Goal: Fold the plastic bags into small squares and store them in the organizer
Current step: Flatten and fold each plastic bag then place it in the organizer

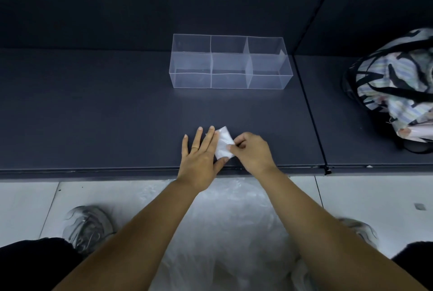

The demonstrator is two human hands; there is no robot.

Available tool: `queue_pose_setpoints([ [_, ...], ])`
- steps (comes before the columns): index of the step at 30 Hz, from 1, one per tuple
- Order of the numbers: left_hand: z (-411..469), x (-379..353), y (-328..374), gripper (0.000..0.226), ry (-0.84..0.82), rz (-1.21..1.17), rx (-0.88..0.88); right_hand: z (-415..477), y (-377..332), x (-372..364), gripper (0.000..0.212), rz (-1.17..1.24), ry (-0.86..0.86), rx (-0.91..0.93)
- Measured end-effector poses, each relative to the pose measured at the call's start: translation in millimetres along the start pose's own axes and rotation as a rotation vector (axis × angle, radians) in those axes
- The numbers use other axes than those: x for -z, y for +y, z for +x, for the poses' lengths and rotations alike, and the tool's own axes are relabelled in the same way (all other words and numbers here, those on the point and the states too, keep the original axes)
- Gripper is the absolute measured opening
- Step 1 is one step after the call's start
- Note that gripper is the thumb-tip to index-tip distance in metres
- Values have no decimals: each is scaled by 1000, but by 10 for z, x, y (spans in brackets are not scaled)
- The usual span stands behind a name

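Observation:
A small folded white plastic bag (223,142) lies on the dark shelf near its front edge. My left hand (199,155) lies flat with straight fingers along the bag's left side, thumb at its lower corner. My right hand (251,151) has curled fingers and pinches the bag's right edge. A clear organizer (230,63) with three compartments stands farther back on the shelf; nothing shows inside it.
A pile of loose clear plastic bags (225,225) lies on the floor between my feet, below the shelf's front edge (117,170). A patterned bag with black straps (398,89) sits on the shelf at the far right, beyond a seam.

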State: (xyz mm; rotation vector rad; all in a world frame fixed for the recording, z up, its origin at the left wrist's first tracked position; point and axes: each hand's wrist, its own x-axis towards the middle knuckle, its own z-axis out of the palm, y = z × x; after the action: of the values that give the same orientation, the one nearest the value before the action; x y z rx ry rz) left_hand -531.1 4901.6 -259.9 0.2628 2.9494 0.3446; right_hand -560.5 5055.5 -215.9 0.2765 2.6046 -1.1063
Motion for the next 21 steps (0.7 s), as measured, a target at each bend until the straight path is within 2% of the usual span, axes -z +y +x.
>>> queue_pose_setpoints([
  [3,25,12,-8,74,-21,2,10,-123,109,-131,35,-234,211,56],
  [6,15,37,1,74,-28,3,23,-187,188,-181,24,-223,371,53],
  [9,21,52,13,75,-41,2,36,-199,192,-210,14,-211,420,31],
  [12,24,33,19,76,-40,6,33,-219,141,-276,17,-192,435,-3],
  [17,12,36,41,77,-46,-24,54,-230,-60,-349,15,-95,317,-70],
  [19,-12,47,73,80,-62,-57,68,-203,-137,-310,13,22,274,-58],
  [21,-34,96,92,86,-67,-195,87,-175,-193,-224,14,196,202,-60],
])
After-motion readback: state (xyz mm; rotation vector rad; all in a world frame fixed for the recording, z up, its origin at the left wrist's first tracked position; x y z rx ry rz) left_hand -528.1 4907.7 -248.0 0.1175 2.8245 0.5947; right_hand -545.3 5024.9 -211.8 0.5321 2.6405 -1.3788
